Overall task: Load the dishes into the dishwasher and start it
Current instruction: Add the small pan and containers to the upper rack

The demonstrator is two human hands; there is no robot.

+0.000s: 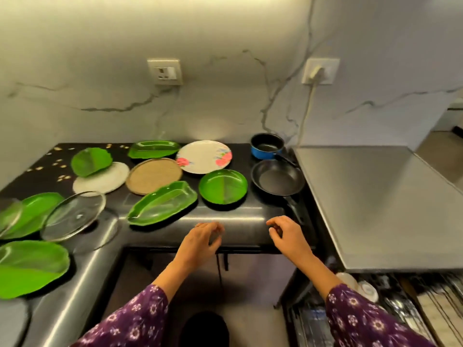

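Note:
Dishes lie spread over the black counter [238, 221]. Nearest me is a long green leaf-shaped tray [162, 204], beside a round green plate [223, 187] and a black frying pan [278, 177]. Behind them sit a brown plate [154, 176], a white flowered plate [204, 156], another green tray [154, 149] and a small blue saucepan [266, 146]. My left hand [201, 242] and my right hand [286, 237] hover over the counter's front edge with loosely curled fingers, holding nothing. The pulled-out dishwasher rack [390, 301] shows at the lower right.
At the left are a glass lid [74, 216], a white plate [101, 179] under a green leaf plate [91, 161], and other green plates [30, 267]. The steel dishwasher top [375, 201] fills the right. A plug and cable [314, 76] hang on the marble wall.

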